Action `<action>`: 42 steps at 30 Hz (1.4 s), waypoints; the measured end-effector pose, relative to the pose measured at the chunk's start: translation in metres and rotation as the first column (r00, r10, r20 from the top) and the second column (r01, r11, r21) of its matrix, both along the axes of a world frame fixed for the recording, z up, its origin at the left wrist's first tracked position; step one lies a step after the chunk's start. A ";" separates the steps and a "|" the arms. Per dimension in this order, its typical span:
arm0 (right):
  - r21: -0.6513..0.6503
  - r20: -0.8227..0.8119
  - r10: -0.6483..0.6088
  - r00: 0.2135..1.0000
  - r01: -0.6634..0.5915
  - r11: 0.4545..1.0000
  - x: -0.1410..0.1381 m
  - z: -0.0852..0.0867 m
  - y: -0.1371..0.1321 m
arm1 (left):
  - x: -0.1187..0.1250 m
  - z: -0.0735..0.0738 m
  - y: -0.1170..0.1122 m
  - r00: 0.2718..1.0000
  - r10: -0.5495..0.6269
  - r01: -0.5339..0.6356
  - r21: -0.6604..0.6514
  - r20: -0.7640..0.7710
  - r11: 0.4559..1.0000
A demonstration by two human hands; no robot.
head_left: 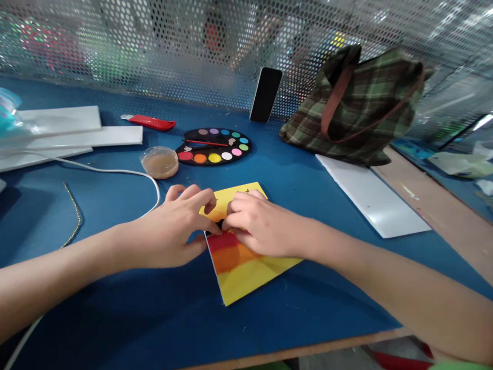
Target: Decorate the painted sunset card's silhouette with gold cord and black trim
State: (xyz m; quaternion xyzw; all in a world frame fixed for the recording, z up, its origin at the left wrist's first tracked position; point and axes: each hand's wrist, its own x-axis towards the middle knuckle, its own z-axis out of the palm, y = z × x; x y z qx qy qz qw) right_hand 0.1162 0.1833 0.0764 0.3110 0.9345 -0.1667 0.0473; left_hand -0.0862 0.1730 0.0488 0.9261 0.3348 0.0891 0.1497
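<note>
On the blue table (308, 308), left hand (173, 231) and right hand (265, 226) pinch painted paper (239, 272).

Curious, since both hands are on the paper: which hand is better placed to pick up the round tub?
Probably the left hand: it rests on the paper's left side, nearest the tub. The right hand sits farther off, with the left hand in between.
</note>
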 end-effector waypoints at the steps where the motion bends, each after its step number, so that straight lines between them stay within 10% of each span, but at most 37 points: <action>1: 0.019 -0.002 -0.013 1.000 0.013 1.000 0.003 -0.003 -0.004 | 0.000 0.001 0.000 1.000 -0.009 0.009 0.003 -0.006 1.000; 11: 0.148 0.005 -0.006 1.000 0.005 0.989 0.016 -0.016 -0.019 | -0.007 0.004 0.006 0.991 -0.103 0.106 0.024 -0.084 0.994; 23: 0.185 0.037 -0.026 0.999 0.018 0.983 0.010 -0.021 -0.021 | -0.014 0.014 0.006 0.969 -0.226 0.248 0.339 -0.105 0.908; 42: 0.169 0.011 -0.037 0.999 0.034 0.985 0.011 -0.022 -0.024 | -0.007 0.013 0.005 0.969 -0.227 0.240 0.154 -0.098 0.959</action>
